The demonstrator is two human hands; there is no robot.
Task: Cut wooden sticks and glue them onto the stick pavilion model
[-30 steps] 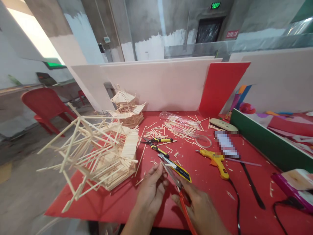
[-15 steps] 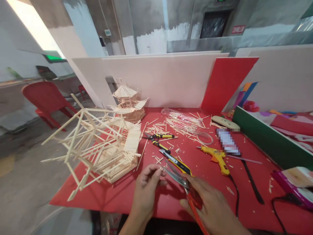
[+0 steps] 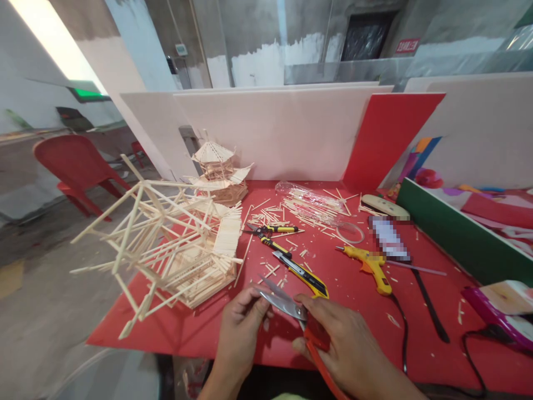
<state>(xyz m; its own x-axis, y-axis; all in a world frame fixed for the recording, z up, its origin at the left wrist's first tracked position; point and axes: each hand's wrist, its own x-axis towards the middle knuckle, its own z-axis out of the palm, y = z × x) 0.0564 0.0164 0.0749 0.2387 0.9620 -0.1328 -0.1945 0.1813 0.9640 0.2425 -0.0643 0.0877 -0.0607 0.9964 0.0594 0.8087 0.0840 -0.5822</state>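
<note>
One pair of red-handled scissors (image 3: 285, 305), blades parted, is being gripped by the right hand (image 3: 343, 330). At their 9 o'clock the left hand (image 3: 242, 318) is being held half-curled; whether anything is being pinched cannot be told. Around the scissors are being shown one utility knife (image 3: 303, 275), 12 o'clock; one hot-glue gun (image 3: 372, 268), 2 o'clock; two stick-built pavilion models (image 3: 189, 269), 10 and 11 o'clock.
</note>
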